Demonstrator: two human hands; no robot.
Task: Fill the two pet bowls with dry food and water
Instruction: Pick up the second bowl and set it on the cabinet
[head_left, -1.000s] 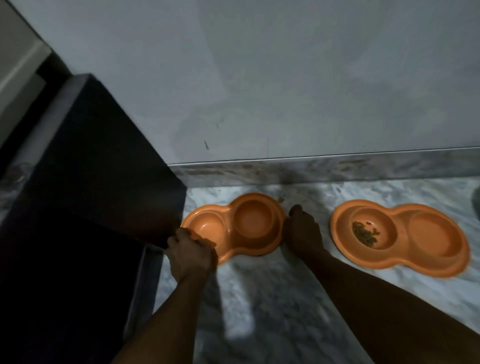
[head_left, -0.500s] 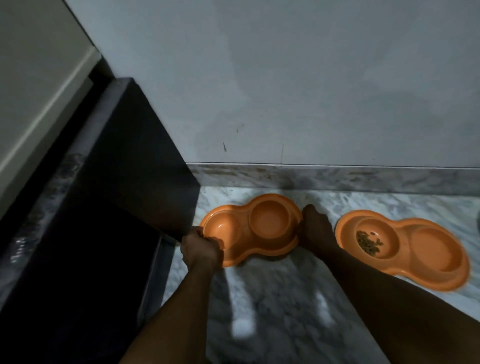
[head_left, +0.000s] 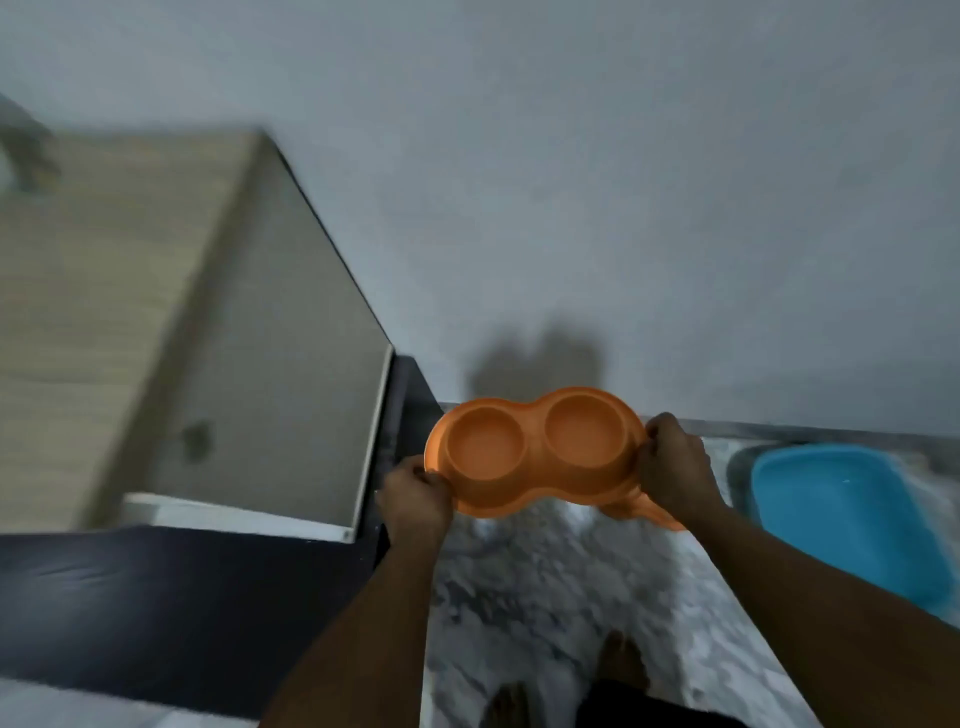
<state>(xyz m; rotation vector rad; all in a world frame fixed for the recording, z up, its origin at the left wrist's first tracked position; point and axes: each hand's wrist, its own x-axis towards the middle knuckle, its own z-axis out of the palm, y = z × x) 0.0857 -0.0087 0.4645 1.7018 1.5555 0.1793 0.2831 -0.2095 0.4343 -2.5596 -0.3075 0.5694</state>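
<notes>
An orange double pet bowl (head_left: 532, 449) is held up in the air over the marble floor, both of its round wells empty. My left hand (head_left: 415, 496) grips its left rim and my right hand (head_left: 672, 465) grips its right rim. Just below my right hand, a sliver of the second orange double bowl (head_left: 652, 512) shows on the floor; the rest of it is hidden behind my right hand and forearm. The frame is blurred by motion.
A blue plastic tub (head_left: 852, 514) lies on the marble floor (head_left: 524, 582) at the right. A beige cabinet (head_left: 171, 332) and a dark counter (head_left: 156, 587) fill the left. A grey wall (head_left: 571, 182) stands behind. My bare feet (head_left: 618, 660) show at the bottom.
Both hands have lifted the left orange bowl off the floor. The view has risen and swung, bringing the beige cabinet and blue tub into sight.
</notes>
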